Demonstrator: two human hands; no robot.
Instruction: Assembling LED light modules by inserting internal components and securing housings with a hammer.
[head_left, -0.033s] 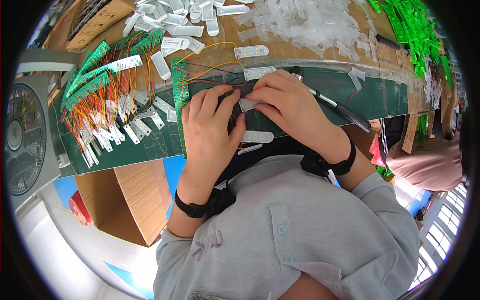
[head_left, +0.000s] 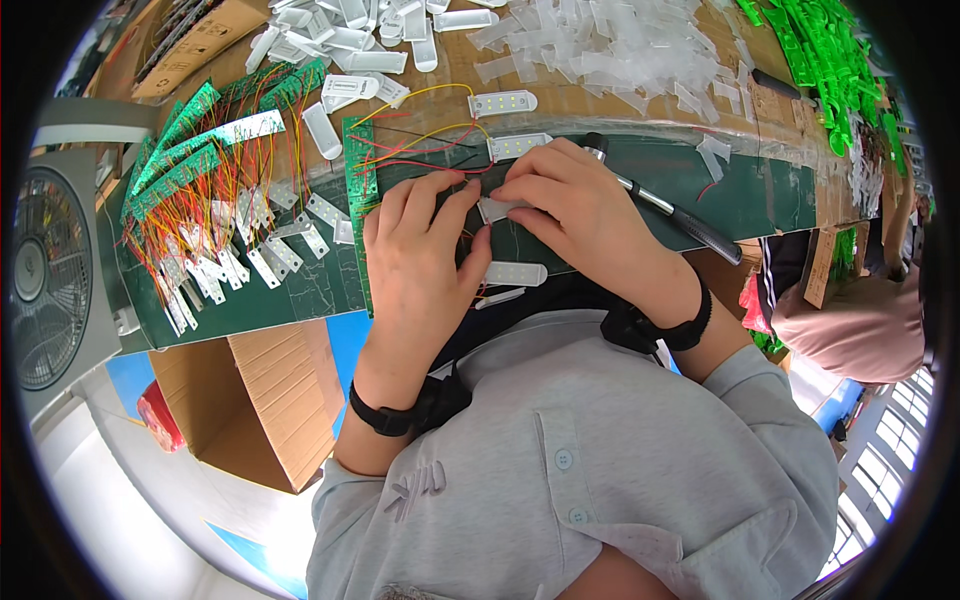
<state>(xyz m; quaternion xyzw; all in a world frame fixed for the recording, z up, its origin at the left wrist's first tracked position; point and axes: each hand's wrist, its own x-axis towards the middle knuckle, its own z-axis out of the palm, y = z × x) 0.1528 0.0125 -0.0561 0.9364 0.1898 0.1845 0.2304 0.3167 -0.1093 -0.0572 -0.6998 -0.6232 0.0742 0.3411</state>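
Observation:
My left hand (head_left: 415, 235) is bent over the near edge of a long green circuit board (head_left: 360, 165). Its thumb and index fingertip sit against the left end of a small white lamp housing (head_left: 486, 212), partly hidden by fingers. From the other side my right hand (head_left: 580, 205) pinches a frosted clear plastic strip (head_left: 508, 207) over that housing. Red, yellow and black wires (head_left: 425, 140) run from the board to white LED housings (head_left: 503, 103), two beyond my hands. Another LED housing (head_left: 515, 273) lies nearer my body.
A black-handled hammer (head_left: 690, 225) lies right of my right hand. Wired boards (head_left: 200, 150) with metal plates are at left. White covers (head_left: 350, 35), clear strips (head_left: 620, 50) and green parts (head_left: 810, 60) are piled behind. A fan (head_left: 45, 270) and carton (head_left: 250, 400) flank the table; a person (head_left: 850, 320) is at right.

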